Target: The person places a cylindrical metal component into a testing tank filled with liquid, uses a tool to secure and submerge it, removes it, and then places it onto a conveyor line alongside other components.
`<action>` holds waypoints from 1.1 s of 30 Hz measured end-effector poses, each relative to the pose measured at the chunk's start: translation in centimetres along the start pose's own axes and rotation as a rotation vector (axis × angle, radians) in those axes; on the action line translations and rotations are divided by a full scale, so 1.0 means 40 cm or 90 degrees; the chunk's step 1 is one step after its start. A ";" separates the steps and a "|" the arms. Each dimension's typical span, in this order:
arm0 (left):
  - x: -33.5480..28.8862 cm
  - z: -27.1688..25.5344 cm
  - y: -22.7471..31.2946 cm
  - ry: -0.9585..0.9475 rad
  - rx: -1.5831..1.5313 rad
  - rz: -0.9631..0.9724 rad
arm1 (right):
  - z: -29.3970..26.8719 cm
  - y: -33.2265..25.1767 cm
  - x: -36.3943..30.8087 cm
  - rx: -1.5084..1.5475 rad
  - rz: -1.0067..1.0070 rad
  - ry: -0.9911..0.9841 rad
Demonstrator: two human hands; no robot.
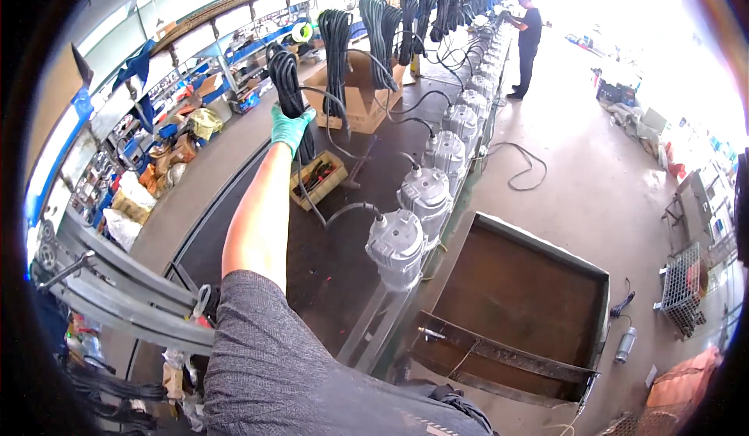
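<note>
Green-gloved left hand (289, 129) grips black cable bundle (285, 79), partly covering it; right hand outside view, state unclear.

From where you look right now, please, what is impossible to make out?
In the head view:
Right hand: not in view, outside the frame or hidden.
Left hand: partly hidden by the black cable bundle it holds.
Items in the yellow tray: too small to identify.
Far grey housings: overlapping, too small to count.
</note>
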State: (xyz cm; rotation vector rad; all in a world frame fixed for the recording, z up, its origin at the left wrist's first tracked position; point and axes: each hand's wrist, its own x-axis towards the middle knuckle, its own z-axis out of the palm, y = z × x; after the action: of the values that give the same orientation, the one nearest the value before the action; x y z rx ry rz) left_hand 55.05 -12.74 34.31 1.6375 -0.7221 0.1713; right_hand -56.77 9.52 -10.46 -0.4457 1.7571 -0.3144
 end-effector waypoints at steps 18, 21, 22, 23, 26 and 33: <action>-0.275 -0.035 0.143 0.078 0.361 0.086 | 0.112 -0.111 0.087 -0.281 -0.193 0.006; -0.269 -0.107 0.298 0.041 0.309 0.174 | 0.072 -0.073 0.167 -0.407 -0.301 0.024; -0.279 -0.153 0.316 0.057 0.330 0.198 | 0.051 -0.064 0.210 -0.461 -0.352 0.022; -0.298 -0.166 0.339 0.054 0.321 0.209 | 0.033 -0.040 0.252 -0.493 -0.396 0.023; -0.422 -0.198 0.365 0.047 0.284 0.149 | -0.027 0.021 0.342 -0.552 -0.489 0.021; -0.755 -0.297 0.092 -0.015 0.212 -0.111 | -0.052 -0.005 0.331 -0.590 -0.383 0.008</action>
State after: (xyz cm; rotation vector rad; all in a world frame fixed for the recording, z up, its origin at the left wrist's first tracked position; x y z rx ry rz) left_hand 32.55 9.00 24.92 2.0135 -0.5857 0.1520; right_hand -61.31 3.25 -21.39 -1.6462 1.6671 0.1143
